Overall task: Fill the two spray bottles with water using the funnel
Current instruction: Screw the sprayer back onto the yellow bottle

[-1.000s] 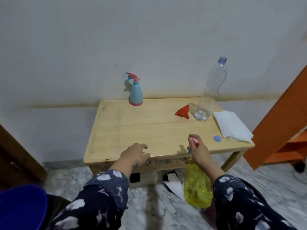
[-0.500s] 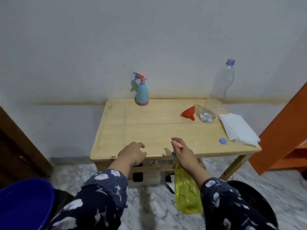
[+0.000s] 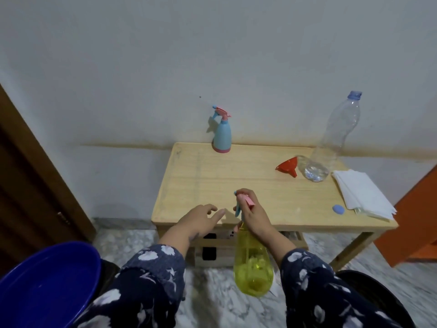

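Observation:
My right hand (image 3: pixel 256 215) grips the pink spray head of a yellow spray bottle (image 3: pixel 252 268), which hangs in front of the wooden table's (image 3: pixel 236 176) near edge. My left hand (image 3: pixel 199 220) hovers just left of the spray head, fingers loosely spread, holding nothing. A blue spray bottle (image 3: pixel 221 136) with a pink trigger stands at the table's back edge by the wall. The red funnel (image 3: pixel 288 166) lies on its side at the right. Beside it stands a clear water bottle (image 3: pixel 331 147), uncapped, with a little water at the bottom.
A stack of white napkins (image 3: pixel 361 197) lies at the table's right end, with a blue bottle cap (image 3: pixel 338 209) near it. A blue basin (image 3: pixel 45 285) sits at lower left, a black bin (image 3: pixel 378 297) at lower right, orange furniture (image 3: pixel 418 214) at right, a brown door (image 3: pixel 30 176) at left.
My right hand has carried the yellow bottle leftward toward the table's middle front. My left hand has lifted off the table edge and moved toward the spray head.

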`<state>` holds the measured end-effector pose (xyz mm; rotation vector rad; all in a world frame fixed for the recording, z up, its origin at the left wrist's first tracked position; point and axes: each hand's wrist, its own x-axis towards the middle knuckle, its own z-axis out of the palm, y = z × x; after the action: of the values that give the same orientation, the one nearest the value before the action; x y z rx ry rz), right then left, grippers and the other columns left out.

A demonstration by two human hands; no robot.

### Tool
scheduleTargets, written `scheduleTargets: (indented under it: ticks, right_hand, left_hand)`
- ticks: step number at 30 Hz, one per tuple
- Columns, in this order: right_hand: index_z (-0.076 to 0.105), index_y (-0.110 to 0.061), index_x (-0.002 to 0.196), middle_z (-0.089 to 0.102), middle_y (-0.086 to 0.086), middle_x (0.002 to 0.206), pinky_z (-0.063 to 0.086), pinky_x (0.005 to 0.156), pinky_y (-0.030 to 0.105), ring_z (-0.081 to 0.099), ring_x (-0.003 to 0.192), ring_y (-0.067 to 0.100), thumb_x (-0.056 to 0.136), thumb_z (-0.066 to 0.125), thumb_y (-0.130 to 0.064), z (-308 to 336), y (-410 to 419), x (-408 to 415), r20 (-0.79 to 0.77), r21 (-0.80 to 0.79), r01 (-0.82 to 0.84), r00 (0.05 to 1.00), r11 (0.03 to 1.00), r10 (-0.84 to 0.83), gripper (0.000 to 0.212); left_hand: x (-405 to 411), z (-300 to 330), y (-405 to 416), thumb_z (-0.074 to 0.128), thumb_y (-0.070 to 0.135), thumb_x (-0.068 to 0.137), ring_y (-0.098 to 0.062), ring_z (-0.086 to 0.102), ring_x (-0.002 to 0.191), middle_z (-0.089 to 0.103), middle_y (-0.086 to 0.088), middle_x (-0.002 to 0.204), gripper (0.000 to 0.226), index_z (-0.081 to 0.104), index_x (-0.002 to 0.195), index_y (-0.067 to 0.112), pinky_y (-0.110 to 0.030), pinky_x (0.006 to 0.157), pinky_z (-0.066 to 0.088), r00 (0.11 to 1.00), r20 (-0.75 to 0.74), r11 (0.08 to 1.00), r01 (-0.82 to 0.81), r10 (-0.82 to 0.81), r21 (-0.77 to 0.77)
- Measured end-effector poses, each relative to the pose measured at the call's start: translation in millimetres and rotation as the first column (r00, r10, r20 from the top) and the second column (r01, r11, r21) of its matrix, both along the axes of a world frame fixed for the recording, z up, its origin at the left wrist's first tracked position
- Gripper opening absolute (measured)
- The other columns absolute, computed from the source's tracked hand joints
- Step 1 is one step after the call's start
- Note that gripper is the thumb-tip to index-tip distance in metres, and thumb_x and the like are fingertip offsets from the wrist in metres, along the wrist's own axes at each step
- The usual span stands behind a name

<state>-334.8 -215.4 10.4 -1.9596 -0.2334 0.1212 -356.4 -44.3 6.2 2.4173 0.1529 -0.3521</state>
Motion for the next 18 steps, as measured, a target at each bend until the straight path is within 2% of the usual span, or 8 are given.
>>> scheduleTargets:
  ticks: [3,6,8,9,10,13,16,18]
  right_hand:
    - [0.047,-0.032,0.117,0.058,0.002,0.101,0.058,0.071,0.041,0.062,0.093,0.027,0.098,0.04,-0.042,23,11,11,0.1,0.04,-0.005,0.995,0.999,0.001,0.023]
    - [0.046,-0.025,0.123,0.055,0.007,0.101,0.058,0.071,0.052,0.06,0.095,0.027,0.1,0.04,-0.037,53,23,22,0.124,0.162,-0.009,0.992,0.987,-0.011,0.026]
    - [0.042,-0.019,0.129,0.049,0.011,0.108,0.06,0.064,0.046,0.058,0.097,0.029,0.1,0.041,-0.032,73,29,30,0.106,0.261,-0.025,0.994,0.965,-0.003,0.031]
    - [0.04,-0.019,0.131,0.047,0.009,0.114,0.06,0.063,0.043,0.057,0.101,0.03,0.1,0.041,-0.031,82,33,34,0.114,0.289,-0.038,0.993,0.956,0.005,0.033]
    - [0.039,-0.02,0.134,0.047,0.003,0.12,0.061,0.066,0.041,0.056,0.107,0.03,0.1,0.041,-0.032,88,35,39,0.126,0.295,-0.051,0.992,0.954,0.014,0.036]
    - [0.021,-0.031,0.149,0.035,-0.033,0.129,0.048,0.098,0.037,0.048,0.124,0.015,0.095,0.05,-0.042,99,37,51,0.116,0.196,-0.061,0.992,0.979,0.038,0.063]
    - [0.006,-0.03,0.152,0.043,-0.005,0.139,0.038,0.102,0.034,0.044,0.128,0.017,0.083,0.068,-0.044,95,30,62,0.031,0.019,0.006,0.999,1.0,-0.007,0.094]
    - [0.016,-0.026,0.149,0.05,0.012,0.136,0.043,0.101,0.039,0.049,0.124,0.026,0.078,0.074,-0.043,87,27,69,0.008,-0.085,0.094,0.996,0.992,-0.093,0.093]
  left_hand:
    - [-6,10,-6,0.052,0.069,0.083,-0.014,0.055,0.113,0.057,0.002,0.127,0.05,0.057,0.119,0.034,-0.031,0.095,0.044,1.0,0.014,0.971,0.008,-0.005,-0.241]
    - [-3,14,-11,0.071,0.072,0.064,-0.013,0.053,0.12,0.054,0.004,0.133,0.088,0.044,0.14,0.036,-0.027,0.099,0.043,0.996,-0.05,0.929,0.051,-0.074,-0.366]
    - [3,15,-15,0.08,0.073,0.046,-0.014,0.054,0.121,0.055,0.005,0.134,0.113,0.039,0.143,0.031,-0.034,0.105,0.044,0.994,-0.045,0.913,0.071,-0.097,-0.402]
    - [7,16,-16,0.083,0.07,0.044,-0.014,0.055,0.119,0.056,0.004,0.132,0.115,0.039,0.142,0.029,-0.037,0.105,0.045,0.997,-0.031,0.912,0.056,-0.075,-0.406]
    - [10,19,-17,0.084,0.065,0.046,-0.015,0.055,0.118,0.057,0.003,0.13,0.111,0.039,0.14,0.028,-0.039,0.103,0.046,0.999,0.0,0.915,0.039,-0.043,-0.402]
    - [23,32,-18,0.084,0.056,0.06,-0.016,0.055,0.112,0.056,0.005,0.125,0.091,0.042,0.136,0.029,-0.036,0.094,0.049,0.988,0.125,0.945,-0.044,0.089,-0.323]
    - [39,46,-21,0.079,0.062,0.063,-0.017,0.057,0.108,0.056,0.006,0.121,0.087,0.041,0.135,0.032,-0.03,0.082,0.048,0.961,0.188,0.959,-0.155,0.202,-0.237]
    - [53,50,-25,0.077,0.063,0.064,-0.02,0.058,0.11,0.058,0.004,0.124,0.088,0.04,0.137,0.031,-0.031,0.079,0.048,0.938,0.237,0.958,-0.205,0.251,-0.201]
